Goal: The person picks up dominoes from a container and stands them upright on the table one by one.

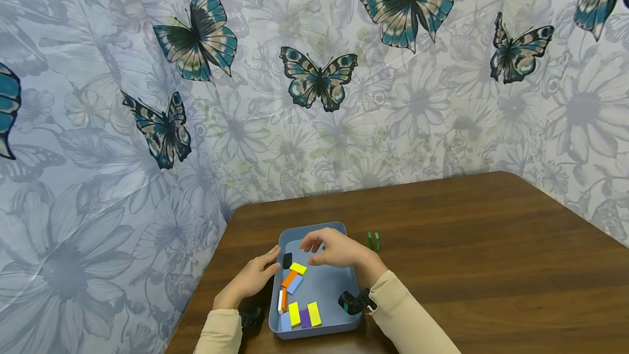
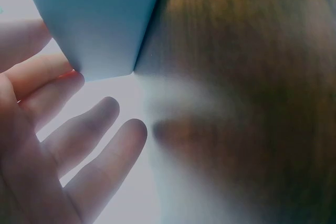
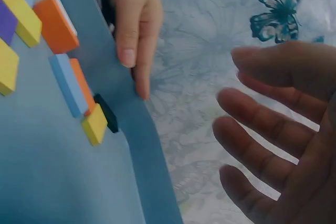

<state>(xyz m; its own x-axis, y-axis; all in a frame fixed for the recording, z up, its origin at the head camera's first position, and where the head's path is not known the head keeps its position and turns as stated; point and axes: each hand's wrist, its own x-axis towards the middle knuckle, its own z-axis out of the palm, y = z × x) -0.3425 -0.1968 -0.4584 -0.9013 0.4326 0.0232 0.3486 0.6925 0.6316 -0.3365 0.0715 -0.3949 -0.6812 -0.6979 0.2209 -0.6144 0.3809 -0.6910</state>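
Note:
A blue-grey tray (image 1: 328,291) lies on the table with several small coloured blocks standing along its left and near sides. Toward the far left are a black block (image 1: 287,260) and a yellow block (image 1: 298,269); orange, light blue, white and purple (image 1: 306,318) ones follow nearer. My left hand (image 1: 253,277) rests against the tray's left rim, its fingers extended; the left wrist view shows fingertips at the tray wall (image 2: 100,30). Over the tray's far part hovers my right hand (image 1: 334,247), fingers loosely bent and apart. Between those fingers, the right wrist view (image 3: 273,135) shows nothing.
Two small green blocks (image 1: 373,241) stand on the wooden table (image 1: 467,266) just right of the tray. Cloth with butterflies and flowers (image 1: 319,141) hangs behind and left of the table. Dark wrist cameras (image 1: 357,301) are strapped to both wrists.

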